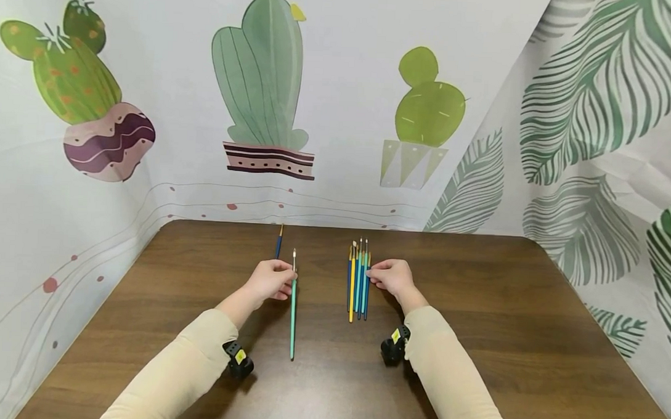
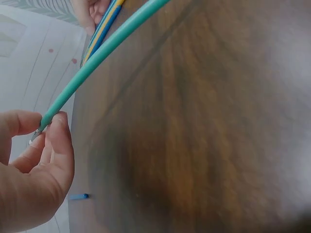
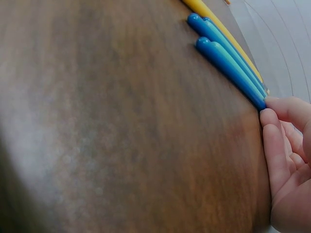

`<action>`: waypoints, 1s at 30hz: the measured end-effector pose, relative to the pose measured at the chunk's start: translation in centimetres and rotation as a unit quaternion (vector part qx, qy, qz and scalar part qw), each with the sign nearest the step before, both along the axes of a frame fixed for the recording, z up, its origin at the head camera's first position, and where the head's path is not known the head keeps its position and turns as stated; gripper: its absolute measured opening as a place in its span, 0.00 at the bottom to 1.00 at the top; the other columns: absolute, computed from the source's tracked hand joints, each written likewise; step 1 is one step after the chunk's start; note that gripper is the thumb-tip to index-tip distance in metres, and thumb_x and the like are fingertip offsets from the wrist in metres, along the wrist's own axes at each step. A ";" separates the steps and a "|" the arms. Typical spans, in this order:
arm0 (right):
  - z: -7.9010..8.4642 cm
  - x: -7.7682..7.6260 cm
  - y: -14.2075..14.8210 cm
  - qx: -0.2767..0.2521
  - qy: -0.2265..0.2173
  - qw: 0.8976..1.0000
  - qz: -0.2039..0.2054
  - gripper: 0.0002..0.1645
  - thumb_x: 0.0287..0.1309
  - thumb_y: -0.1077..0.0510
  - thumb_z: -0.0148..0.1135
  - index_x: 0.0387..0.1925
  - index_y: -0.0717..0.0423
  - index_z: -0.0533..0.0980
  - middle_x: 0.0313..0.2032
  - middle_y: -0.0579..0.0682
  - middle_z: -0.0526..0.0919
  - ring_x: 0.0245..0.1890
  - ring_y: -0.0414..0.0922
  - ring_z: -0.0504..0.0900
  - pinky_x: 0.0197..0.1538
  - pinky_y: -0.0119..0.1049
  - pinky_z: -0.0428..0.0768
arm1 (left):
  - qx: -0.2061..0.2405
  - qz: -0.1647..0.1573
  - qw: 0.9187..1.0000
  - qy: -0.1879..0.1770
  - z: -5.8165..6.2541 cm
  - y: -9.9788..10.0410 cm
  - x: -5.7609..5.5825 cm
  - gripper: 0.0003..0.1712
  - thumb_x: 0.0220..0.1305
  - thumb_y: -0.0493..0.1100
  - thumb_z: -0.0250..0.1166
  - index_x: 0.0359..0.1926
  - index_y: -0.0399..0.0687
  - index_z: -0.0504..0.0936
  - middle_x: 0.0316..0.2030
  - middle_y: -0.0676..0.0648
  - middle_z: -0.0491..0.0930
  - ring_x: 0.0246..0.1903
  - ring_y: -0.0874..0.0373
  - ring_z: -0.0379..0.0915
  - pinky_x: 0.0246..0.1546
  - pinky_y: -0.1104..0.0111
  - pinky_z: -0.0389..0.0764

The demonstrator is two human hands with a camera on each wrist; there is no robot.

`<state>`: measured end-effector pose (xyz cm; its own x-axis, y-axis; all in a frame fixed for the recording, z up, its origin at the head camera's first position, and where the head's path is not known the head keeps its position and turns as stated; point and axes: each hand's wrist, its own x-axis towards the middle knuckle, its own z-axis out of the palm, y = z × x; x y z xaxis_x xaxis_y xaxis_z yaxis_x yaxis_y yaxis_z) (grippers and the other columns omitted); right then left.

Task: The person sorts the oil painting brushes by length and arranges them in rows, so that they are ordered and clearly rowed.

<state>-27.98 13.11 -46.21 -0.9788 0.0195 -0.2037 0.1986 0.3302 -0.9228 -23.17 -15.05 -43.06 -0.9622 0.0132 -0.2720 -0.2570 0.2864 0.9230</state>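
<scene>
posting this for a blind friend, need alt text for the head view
A person's left hand pinches a teal paintbrush above a brown table while the right hand pinches the rightmost blue brush of a bunch. Another blue brush lies beyond the left hand. Cacti decorate the backdrop.

An open lane of tabletop runs between the teal brush, raised in the left hand, and the bundle. The right hand blocks the bundle's right side. A blue brush lies in the way just beyond the left hand. Bare tabletop spreads outside the left sleeve and right sleeve; cameras jut inward from both. The backdrop bars the far edge.
</scene>
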 end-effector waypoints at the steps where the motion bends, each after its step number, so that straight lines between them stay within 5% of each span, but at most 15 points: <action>1: 0.0 0.0 0.0 0.000 -0.001 1.000 0.000 0.15 0.50 0.62 0.69 0.37 0.69 0.80 0.24 0.51 0.83 0.22 0.36 0.80 0.30 0.28 0.83 | -0.001 0.001 1.000 -0.001 0.0 -0.1 0.2 0.16 0.59 0.36 0.58 0.48 0.31 0.74 0.22 0.49 0.77 0.18 0.61 0.75 0.19 0.72 0.78; 30: -0.1 0.0 -0.1 -0.007 0.007 1.000 -0.002 0.14 0.49 0.63 0.69 0.37 0.69 0.80 0.21 0.48 0.82 0.22 0.36 0.79 0.29 0.27 0.82 | -0.017 -0.032 0.999 -0.028 -0.7 -4.1 2.7 0.19 0.57 0.36 0.62 0.48 0.28 0.73 0.28 0.45 0.84 0.20 0.61 0.78 0.20 0.70 0.80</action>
